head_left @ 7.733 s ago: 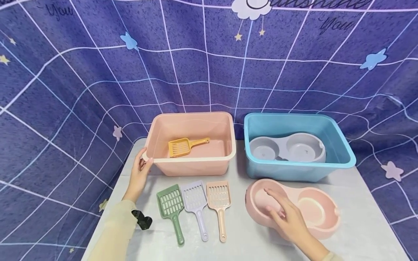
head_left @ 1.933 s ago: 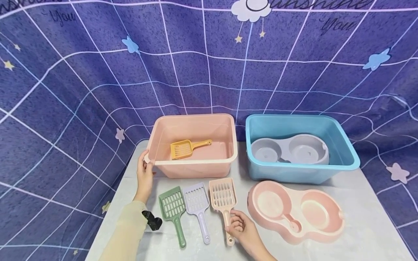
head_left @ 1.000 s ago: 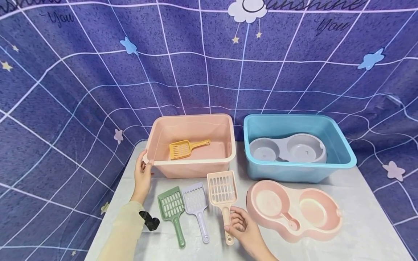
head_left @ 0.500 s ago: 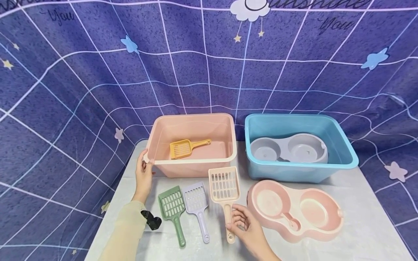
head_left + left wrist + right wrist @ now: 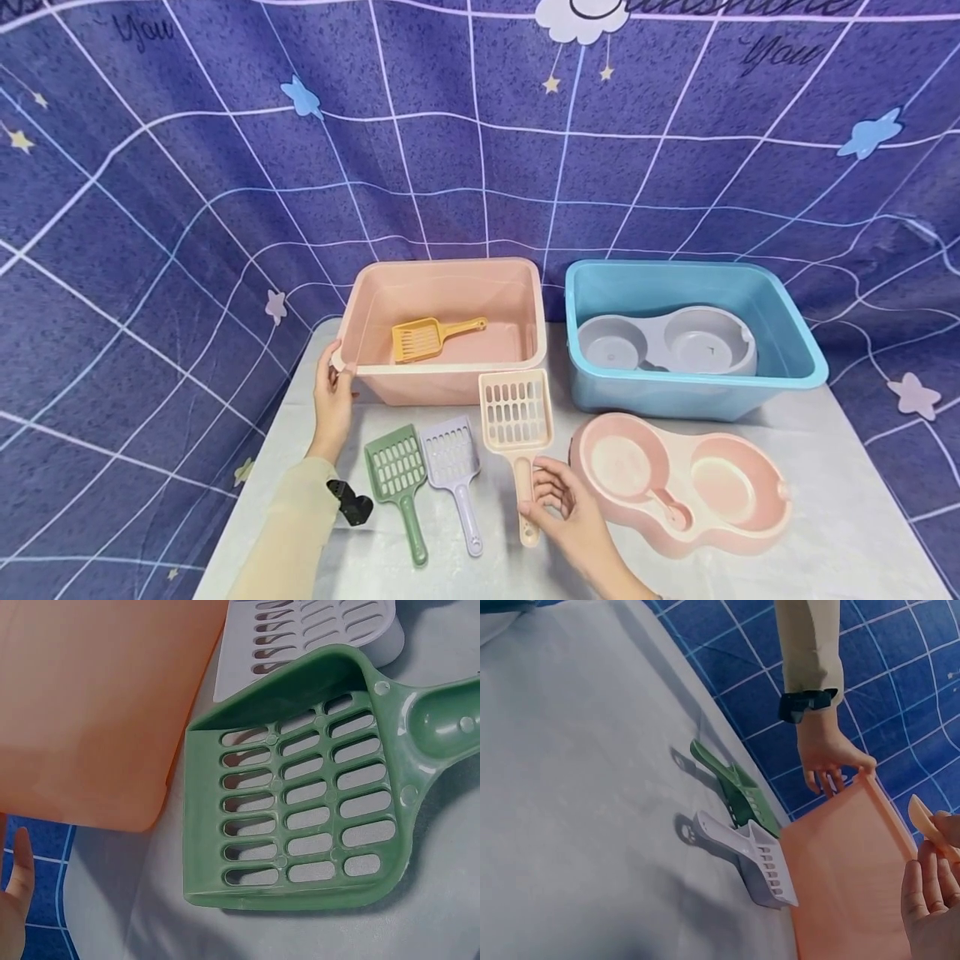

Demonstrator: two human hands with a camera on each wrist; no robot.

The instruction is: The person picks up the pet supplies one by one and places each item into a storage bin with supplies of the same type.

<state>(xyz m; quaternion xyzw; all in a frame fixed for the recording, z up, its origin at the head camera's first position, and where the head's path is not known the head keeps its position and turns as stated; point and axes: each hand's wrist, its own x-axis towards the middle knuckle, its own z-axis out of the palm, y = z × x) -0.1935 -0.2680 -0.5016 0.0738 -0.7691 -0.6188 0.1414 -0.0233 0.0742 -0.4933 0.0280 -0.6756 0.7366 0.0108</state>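
Note:
My right hand [image 5: 573, 521] pinches the handle of a peach litter scoop [image 5: 523, 479] between thumb and fingers. The scoop is raised, and its slotted head overlaps the front wall of a pink litter box [image 5: 435, 388] in the head view. Inside that box lies a yellow litter scoop [image 5: 459, 327]. My left hand [image 5: 332, 412] grips the box's front left corner at the rim. Between the hands, a green litter scoop [image 5: 412, 529] and a lavender litter scoop [image 5: 466, 517] lie side by side on the table. The left wrist view shows the green scoop [image 5: 202, 825] up close.
To the right of the pink box stands a blue litter box [image 5: 667, 398] with a grey double bowl [image 5: 651, 333] inside. A pink double bowl [image 5: 678, 454] sits in front of it, just right of my right hand. A patterned blue curtain [image 5: 450, 150] hangs behind the table.
Earliest, my right hand was over the pink double bowl while the peach scoop lay on the table. It has since taken the scoop by the handle and lifted it toward the pink box. My left hand stays put.

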